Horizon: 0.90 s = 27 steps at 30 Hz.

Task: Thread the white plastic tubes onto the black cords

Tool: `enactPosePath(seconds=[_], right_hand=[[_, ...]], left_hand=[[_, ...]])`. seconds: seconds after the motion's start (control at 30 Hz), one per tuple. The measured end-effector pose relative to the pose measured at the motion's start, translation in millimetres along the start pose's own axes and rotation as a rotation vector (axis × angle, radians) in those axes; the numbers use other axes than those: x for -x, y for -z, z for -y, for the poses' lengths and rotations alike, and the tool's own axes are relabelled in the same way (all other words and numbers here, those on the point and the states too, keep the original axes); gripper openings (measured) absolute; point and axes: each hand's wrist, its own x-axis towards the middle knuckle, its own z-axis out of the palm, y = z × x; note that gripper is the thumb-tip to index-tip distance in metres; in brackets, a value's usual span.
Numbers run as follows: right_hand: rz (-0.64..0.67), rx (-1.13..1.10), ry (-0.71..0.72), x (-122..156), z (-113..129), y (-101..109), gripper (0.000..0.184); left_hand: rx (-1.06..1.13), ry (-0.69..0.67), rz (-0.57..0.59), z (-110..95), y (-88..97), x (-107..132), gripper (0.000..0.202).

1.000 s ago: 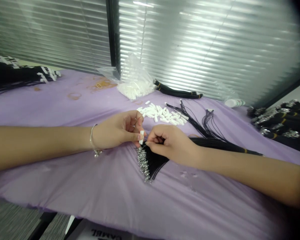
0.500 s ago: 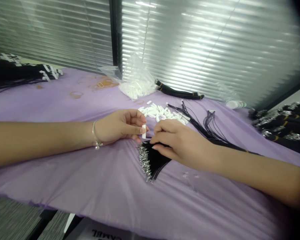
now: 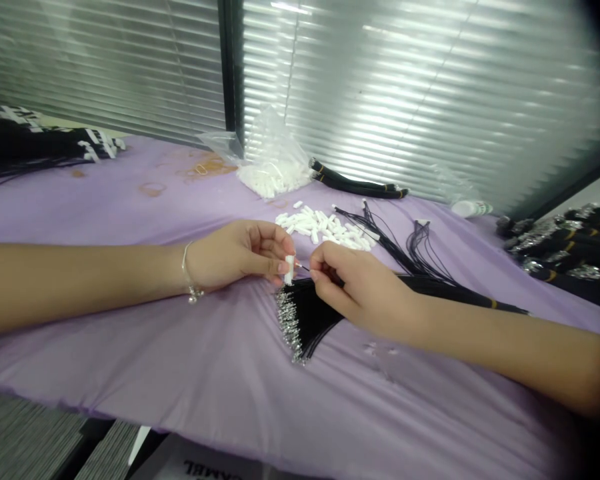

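My left hand (image 3: pixel 240 257) pinches a small white plastic connector housing (image 3: pixel 289 269) upright between thumb and fingertips. My right hand (image 3: pixel 357 288) pinches a thin black wire (image 3: pixel 303 267) whose bare metal tip sits just beside the housing's side. Below both hands, a fanned bundle of black wires (image 3: pixel 310 320) lies on the purple cloth, its crimped silver terminals (image 3: pixel 287 327) spread along the near end. The bundle's other end runs under my right wrist and off to the right. My right hand's fingers partly hide the wire.
A heap of loose white housings (image 3: pixel 320 227) lies just beyond my hands, with a plastic bag of more (image 3: pixel 270 163) behind it. Coiled black cables (image 3: pixel 357 188), loose wires (image 3: pixel 420 247) and finished bundles (image 3: pixel 555 250), (image 3: pixel 30 140) lie on the purple cloth (image 3: pixel 130 213) before window blinds (image 3: pixel 380 87).
My right hand has moved right and up, and a wire tip now shows beside the housing. My left hand holds the housing more steadily, with little shift.
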Motion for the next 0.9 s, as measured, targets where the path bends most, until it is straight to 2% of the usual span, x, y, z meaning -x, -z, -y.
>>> enactPosePath(seconds=[0.2, 0.57, 0.73, 0.9], right_hand=[[-0.016, -0.151, 0.007, -1.2, -7.8, -5.7, 0.003], [-0.059, -0.019, 0.063, -1.5, -5.6, -7.5, 0.006], [-0.027, -0.043, 0.046, -3.5, -6.9, -8.2, 0.005], [-0.055, 0.02, 0.124, -4.3, -5.9, -9.7, 0.004]], left_hand=[[0.032, 0.019, -0.049, -1.3, -0.7, -0.3, 0.014], [0.027, 0.021, -0.029, -0.6, -0.5, -0.5, 0.014], [-0.007, 0.016, -0.029, -1.8, -1.4, -0.4, 0.014], [-0.061, -0.018, -0.023, -0.9, -2.1, -1.1, 0.016]])
